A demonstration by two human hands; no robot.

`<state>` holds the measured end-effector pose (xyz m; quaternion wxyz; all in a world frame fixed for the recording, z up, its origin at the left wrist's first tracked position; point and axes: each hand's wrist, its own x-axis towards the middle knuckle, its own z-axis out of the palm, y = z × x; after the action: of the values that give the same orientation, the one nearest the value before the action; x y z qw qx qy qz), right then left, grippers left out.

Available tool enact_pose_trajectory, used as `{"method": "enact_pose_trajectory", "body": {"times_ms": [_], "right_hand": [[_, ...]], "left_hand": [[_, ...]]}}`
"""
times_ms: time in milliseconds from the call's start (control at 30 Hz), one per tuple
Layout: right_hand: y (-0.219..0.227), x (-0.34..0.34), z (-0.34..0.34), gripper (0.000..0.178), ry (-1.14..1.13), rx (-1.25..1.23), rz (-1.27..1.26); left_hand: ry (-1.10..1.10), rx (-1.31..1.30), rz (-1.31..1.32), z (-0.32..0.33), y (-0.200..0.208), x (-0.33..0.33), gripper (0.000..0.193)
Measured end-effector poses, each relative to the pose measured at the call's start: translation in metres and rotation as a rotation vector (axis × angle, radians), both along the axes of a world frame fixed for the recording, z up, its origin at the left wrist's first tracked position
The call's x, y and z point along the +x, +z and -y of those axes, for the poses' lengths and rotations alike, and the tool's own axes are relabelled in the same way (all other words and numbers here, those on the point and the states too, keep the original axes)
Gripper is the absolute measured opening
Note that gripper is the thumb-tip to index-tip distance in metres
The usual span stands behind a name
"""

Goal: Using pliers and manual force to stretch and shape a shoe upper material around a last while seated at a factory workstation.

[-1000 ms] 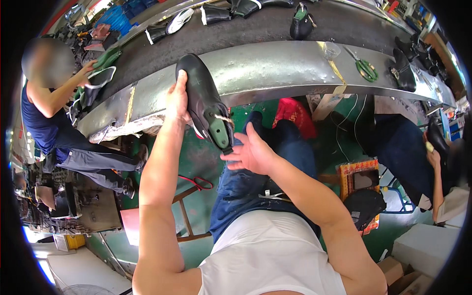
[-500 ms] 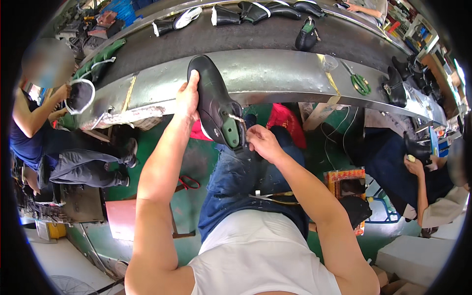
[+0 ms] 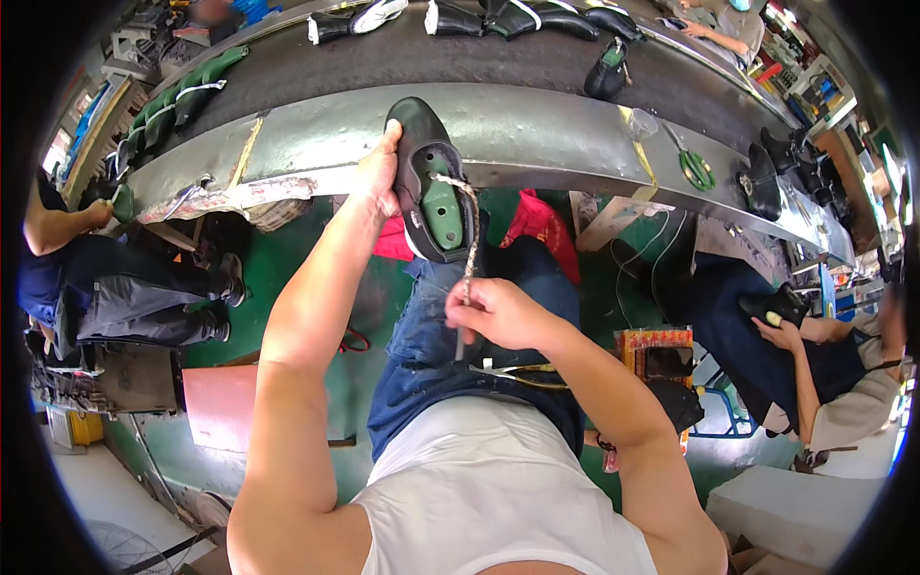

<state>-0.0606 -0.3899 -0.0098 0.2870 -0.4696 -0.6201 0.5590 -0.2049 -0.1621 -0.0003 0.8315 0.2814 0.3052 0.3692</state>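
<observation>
In my left hand [image 3: 380, 172] is a black shoe [image 3: 414, 123], toe pointing away from me, held near the bench edge. A green shoe last [image 3: 443, 218] with holes fills its opening. From the last comes a twisted, light-coloured cord [image 3: 471, 235], drawn down toward my lap. My right hand [image 3: 494, 311] is closed around the cord's lower part, below the heel. A thin greyish piece hangs under those fingers, too blurred to name. Across my thighs lies a metal tool with long handles [image 3: 522, 374], partly behind my right forearm.
Several black shoes [image 3: 455, 19] line the belt [image 3: 326, 81]; another with a green last [image 3: 606, 72] stands nearer. Green-handled scissors [image 3: 696, 171] lie on the metal bench edge [image 3: 527, 120]. More shoes [image 3: 764, 182] stand at right. People work on both sides.
The shoe has turned, showing its opening and green last more fully. My right hand has moved from the heel down toward my lap, and the cord now stretches between them.
</observation>
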Motion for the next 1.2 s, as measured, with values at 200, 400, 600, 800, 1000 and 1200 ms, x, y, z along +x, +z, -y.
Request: {"method": "enact_pose_trajectory", "body": {"times_ms": [200, 400, 600, 800, 1000, 1200], "right_hand": [[0.063, 0.042, 0.017, 0.014, -0.467, 1.227, 0.412], [0.084, 0.020, 0.003, 0.025, -0.132, 1.536, 0.424], [0.078, 0.027, -0.008, 0.028, -0.226, 1.445, 0.440], [0.081, 0.026, -0.013, 0.035, -0.343, 1.334, 0.403], [0.075, 0.037, -0.028, 0.051, -0.314, 1.421, 0.738], [0.047, 0.054, 0.014, 0.060, -0.426, 0.994, 0.669]], "left_hand": [[0.058, 0.068, -0.074, 0.005, 0.002, 0.002, 0.051], [0.017, 0.110, -0.041, 0.018, 0.009, 0.006, 0.051], [0.034, 0.109, 0.024, 0.022, 0.010, 0.011, 0.053], [0.342, 0.340, -0.322, 0.037, 0.024, 0.013, 0.060], [0.271, 0.213, -0.164, 0.038, 0.006, 0.023, 0.063], [0.168, 0.083, -0.069, 0.013, -0.006, 0.014, 0.059]]}}
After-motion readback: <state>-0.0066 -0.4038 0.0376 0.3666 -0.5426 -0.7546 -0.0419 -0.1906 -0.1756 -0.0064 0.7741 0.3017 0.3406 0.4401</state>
